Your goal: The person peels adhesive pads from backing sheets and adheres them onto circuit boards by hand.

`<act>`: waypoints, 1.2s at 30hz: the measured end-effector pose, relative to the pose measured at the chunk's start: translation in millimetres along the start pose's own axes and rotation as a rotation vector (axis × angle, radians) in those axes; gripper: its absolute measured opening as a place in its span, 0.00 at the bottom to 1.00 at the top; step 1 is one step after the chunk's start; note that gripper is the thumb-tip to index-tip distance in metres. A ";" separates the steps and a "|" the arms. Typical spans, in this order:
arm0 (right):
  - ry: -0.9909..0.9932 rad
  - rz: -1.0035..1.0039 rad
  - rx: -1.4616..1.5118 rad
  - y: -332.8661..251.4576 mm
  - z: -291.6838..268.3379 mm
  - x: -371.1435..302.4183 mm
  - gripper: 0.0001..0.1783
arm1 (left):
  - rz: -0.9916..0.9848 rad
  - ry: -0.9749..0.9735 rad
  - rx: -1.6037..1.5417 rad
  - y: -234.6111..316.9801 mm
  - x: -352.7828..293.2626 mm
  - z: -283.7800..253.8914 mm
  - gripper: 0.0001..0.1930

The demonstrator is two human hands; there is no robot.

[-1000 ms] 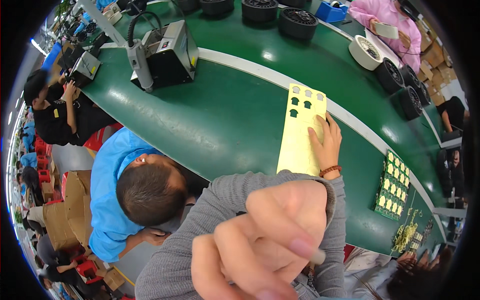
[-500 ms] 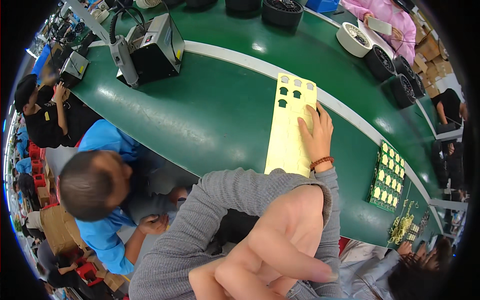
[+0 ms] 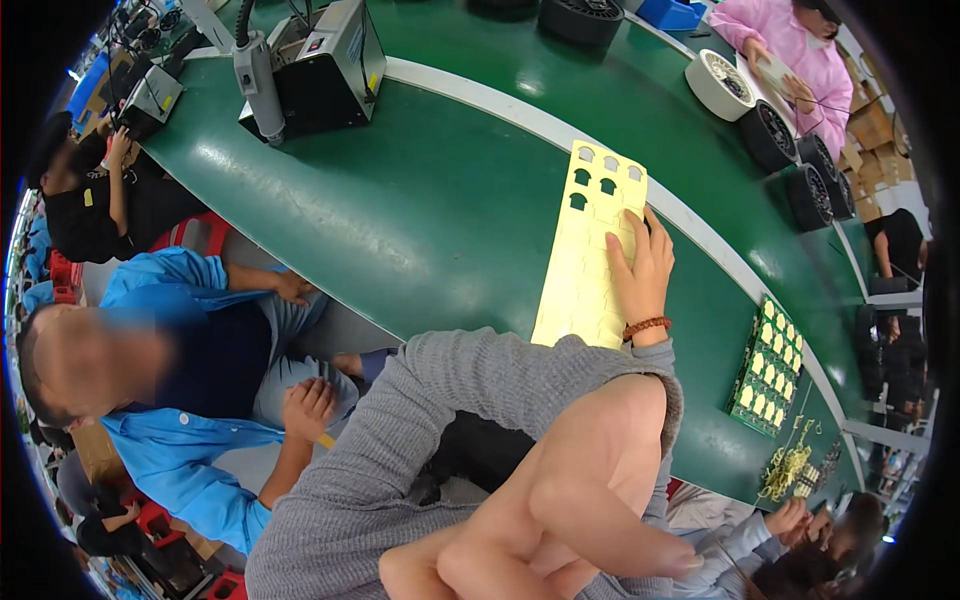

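Observation:
My right hand [image 3: 645,268] lies on a pale yellow die-cut sheet [image 3: 575,285], its fingers spread and a brown beaded bracelet at the wrist. Small shaped cut-outs run in rows across the sheet; several at the far end are empty holes, showing green table or white edging through them. Big and close in the lower middle is my left hand [image 3: 560,500], bent back at the wrist out of a grey ribbed sleeve. Its fingers are curled and its thumb sticks out to the right. The fingertips are hidden, so whatever they hold cannot be made out.
Green circuit boards [image 3: 768,365] with yellow pieces on them lie to the right, near a tangle of yellow strips [image 3: 785,470]. A boxy machine [image 3: 335,75] stands far left on the green table. Black wheels [image 3: 770,140] line the far right. A person in blue [image 3: 200,400] sits at my left.
The view has shifted slightly. The person in blue has leaned back to the left, and one of their hands now shows at the table edge. My right hand stays on the sheet.

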State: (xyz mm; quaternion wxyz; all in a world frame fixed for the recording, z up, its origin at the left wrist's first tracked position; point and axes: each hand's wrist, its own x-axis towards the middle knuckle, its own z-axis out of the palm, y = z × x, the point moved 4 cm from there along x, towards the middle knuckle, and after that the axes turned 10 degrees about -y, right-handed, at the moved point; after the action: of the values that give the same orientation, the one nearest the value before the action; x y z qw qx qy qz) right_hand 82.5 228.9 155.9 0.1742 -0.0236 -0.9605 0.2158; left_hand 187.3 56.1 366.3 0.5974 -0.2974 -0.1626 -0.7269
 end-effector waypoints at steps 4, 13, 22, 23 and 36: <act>-0.009 0.001 0.007 -1.8 1.3 1.0 0.22 | -0.045 0.007 -0.003 -1.7 5.0 2.1 0.06; -0.026 0.002 -0.011 -2.4 0.6 2.6 0.22 | 0.147 -0.233 -0.413 -39.3 19.4 6.1 0.06; -0.030 0.003 -0.008 -4.2 0.0 1.1 0.21 | 0.490 0.305 0.679 -10.5 25.2 -12.7 0.11; -0.035 -0.002 0.000 -5.2 0.6 1.5 0.21 | 0.385 0.207 0.601 -10.0 27.5 -13.4 0.12; -0.056 0.025 -0.012 -9.1 1.1 3.1 0.21 | 0.495 0.277 0.451 -19.4 30.8 -22.5 0.13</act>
State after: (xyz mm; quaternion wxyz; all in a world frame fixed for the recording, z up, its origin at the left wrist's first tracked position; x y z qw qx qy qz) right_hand 79.5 220.5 159.8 0.1445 -0.0304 -0.9659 0.2128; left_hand 159.8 23.5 370.6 0.8220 -0.0873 -0.1596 -0.5396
